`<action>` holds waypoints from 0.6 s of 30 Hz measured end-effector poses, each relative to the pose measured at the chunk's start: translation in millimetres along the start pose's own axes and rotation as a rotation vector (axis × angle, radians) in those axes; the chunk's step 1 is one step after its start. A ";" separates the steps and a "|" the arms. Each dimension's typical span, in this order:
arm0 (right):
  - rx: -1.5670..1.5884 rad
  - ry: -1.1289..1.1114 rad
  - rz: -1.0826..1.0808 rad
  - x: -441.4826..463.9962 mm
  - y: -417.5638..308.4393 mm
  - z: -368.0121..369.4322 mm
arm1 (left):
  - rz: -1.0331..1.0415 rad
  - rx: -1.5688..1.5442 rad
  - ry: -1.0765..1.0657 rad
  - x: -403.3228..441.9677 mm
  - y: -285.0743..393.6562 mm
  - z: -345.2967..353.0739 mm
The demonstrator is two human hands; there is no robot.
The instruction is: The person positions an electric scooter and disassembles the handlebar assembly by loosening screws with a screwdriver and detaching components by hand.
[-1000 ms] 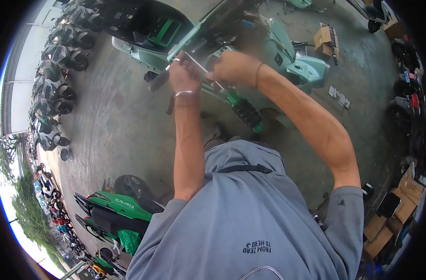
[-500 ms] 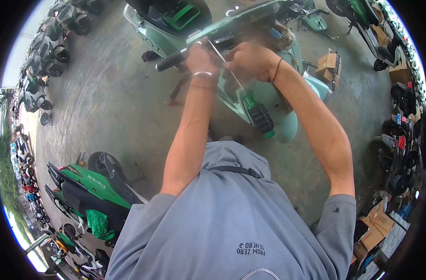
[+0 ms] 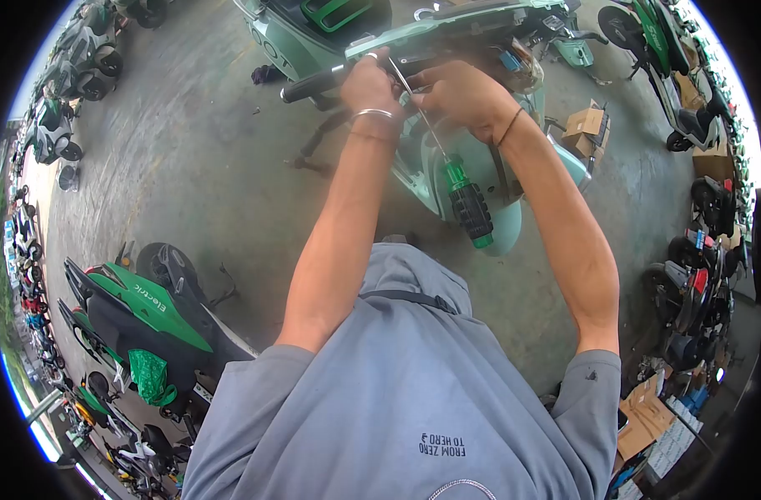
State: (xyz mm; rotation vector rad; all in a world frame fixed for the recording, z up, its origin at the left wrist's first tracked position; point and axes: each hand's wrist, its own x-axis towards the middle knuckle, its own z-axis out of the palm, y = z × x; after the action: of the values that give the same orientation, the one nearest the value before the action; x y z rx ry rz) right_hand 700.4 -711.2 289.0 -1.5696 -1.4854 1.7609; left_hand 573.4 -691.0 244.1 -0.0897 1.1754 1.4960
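A screwdriver [image 3: 470, 204] with a green and black handle points down toward my body, its thin metal shaft rising between my hands. My left hand [image 3: 370, 87] is closed around the upper shaft, close to the black handlebar grip [image 3: 314, 85] of a pale green scooter [image 3: 501, 229]. Just right of the shaft, my right hand [image 3: 464, 98] has its fingers bent, thumb and forefinger drawn together near my left fingers. Whatever lies between those fingertips is too small to make out. The shaft's tip is by the handlebar cover [image 3: 472, 23].
A green and black electric motorbike [image 3: 147, 304] stands at the left, with a green cloth bag [image 3: 151, 377] on it. Behind the scooter at right lies an open cardboard box [image 3: 586, 129]. Another pale green scooter [image 3: 293, 42] is ahead. Rows of bikes line both sides.
The view has shifted slightly. My right hand's fingers have opened a little and stretched toward my left hand. The screwdriver hangs a bit more steeply; my left hand keeps its place at the handlebar.
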 end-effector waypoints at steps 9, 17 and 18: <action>-0.070 0.061 -0.053 11.1 8.2 3.5 | 0.024 0.006 -0.124 11.8 -4.8 -12.7; -0.116 0.105 -0.085 12.7 6.3 8.4 | 0.036 -0.014 -0.092 3.5 -1.0 -7.4; -0.125 0.103 -0.096 12.4 5.5 8.1 | 0.035 -0.014 -0.092 5.0 -2.2 -8.5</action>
State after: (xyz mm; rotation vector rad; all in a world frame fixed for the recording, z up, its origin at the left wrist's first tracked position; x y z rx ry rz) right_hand 691.4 -707.1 276.8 -1.5942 -1.6193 1.5375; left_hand 569.0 -693.7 235.5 -0.0097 1.0978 1.5229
